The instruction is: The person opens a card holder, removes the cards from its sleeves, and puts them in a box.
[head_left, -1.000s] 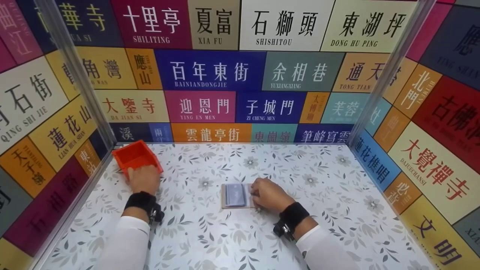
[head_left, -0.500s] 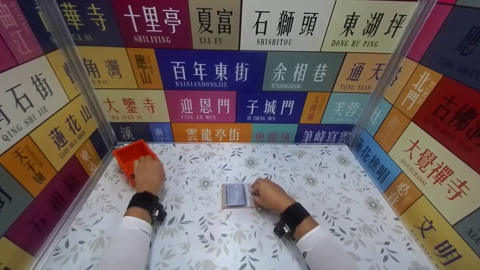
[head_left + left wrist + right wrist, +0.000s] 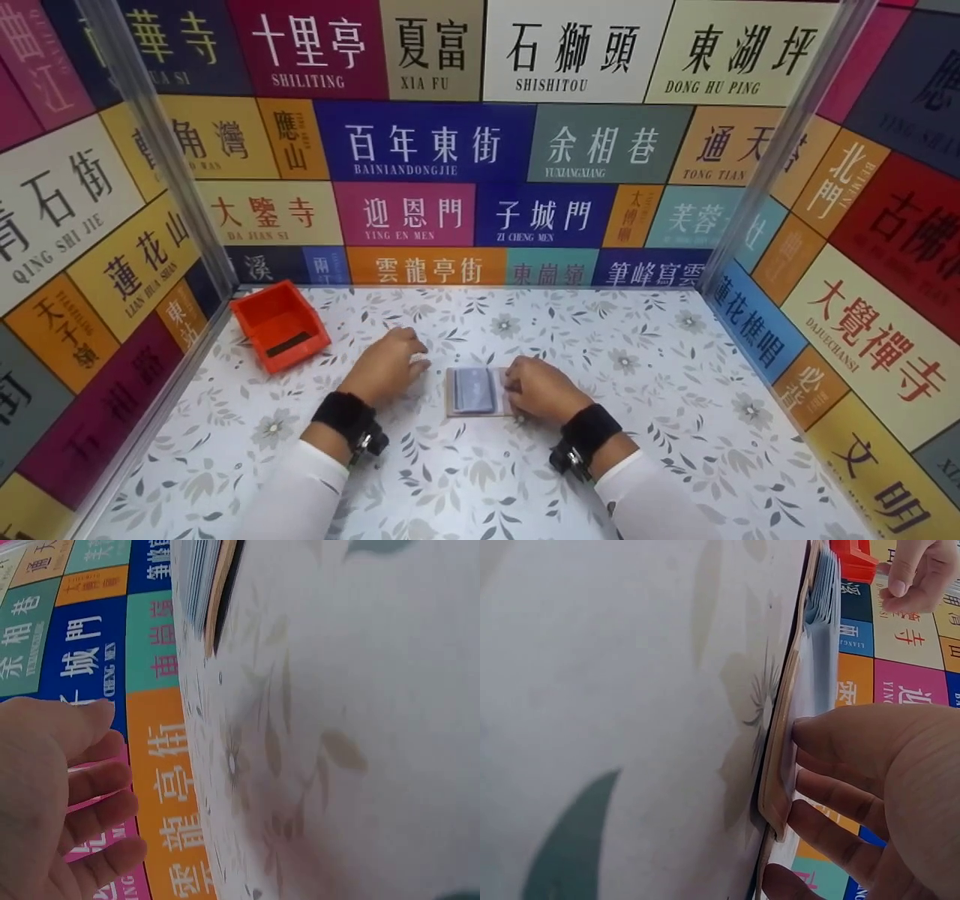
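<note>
A card holder (image 3: 472,390) with a tan cover and a stack of clear plastic sleeves lies opened out on the table. My right hand (image 3: 546,390) grips its right edge. In the right wrist view the thumb is on the clear flap (image 3: 802,682) and the other fingertips sit along the cover's edge (image 3: 778,799). My left hand (image 3: 386,367) hovers to the left of the card holder, apart from it. Its fingers are loosely bent with nothing between them, as the left wrist view shows (image 3: 97,787). There, the sleeves' edges (image 3: 196,585) appear at the top.
An orange-red plastic bin (image 3: 296,304) stands at the back left, a dark strip (image 3: 289,343) showing at its near side. The white table (image 3: 450,480) has a leaf and flower print. Colourful sign-covered panels (image 3: 424,142) rise at the back and both sides.
My left hand has come out of the orange-red bin and moved right, toward the card holder. The right hand keeps its place at the card holder's edge.
</note>
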A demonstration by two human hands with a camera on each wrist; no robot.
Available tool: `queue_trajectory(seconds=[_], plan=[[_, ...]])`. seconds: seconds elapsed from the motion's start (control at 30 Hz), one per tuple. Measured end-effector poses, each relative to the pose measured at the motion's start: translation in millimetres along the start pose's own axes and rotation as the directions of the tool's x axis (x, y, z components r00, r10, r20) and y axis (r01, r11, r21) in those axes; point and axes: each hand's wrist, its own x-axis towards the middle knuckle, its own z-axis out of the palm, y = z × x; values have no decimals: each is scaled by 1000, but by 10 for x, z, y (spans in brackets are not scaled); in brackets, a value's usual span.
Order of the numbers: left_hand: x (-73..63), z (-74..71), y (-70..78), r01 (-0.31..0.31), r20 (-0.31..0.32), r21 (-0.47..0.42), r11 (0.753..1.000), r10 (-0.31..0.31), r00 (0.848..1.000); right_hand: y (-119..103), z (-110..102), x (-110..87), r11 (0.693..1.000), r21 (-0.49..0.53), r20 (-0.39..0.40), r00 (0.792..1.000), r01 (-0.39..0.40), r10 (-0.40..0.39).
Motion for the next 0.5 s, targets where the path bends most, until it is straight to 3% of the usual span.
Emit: queue_trajectory(seconds=[0.2,0.33,0.5], plan=[[-1,177,285,18,191,-121,992,6,982,-3,-6,3,999,27,6,999,-31,31],[-9,216,397,12,240,-152,988,25,970,-12,-21,8,999,31,15,999,-38,37],[-42,229,487,73,276,-181,981,-21,961,-18,-10,14,1000,11,24,1000,-20,19]])
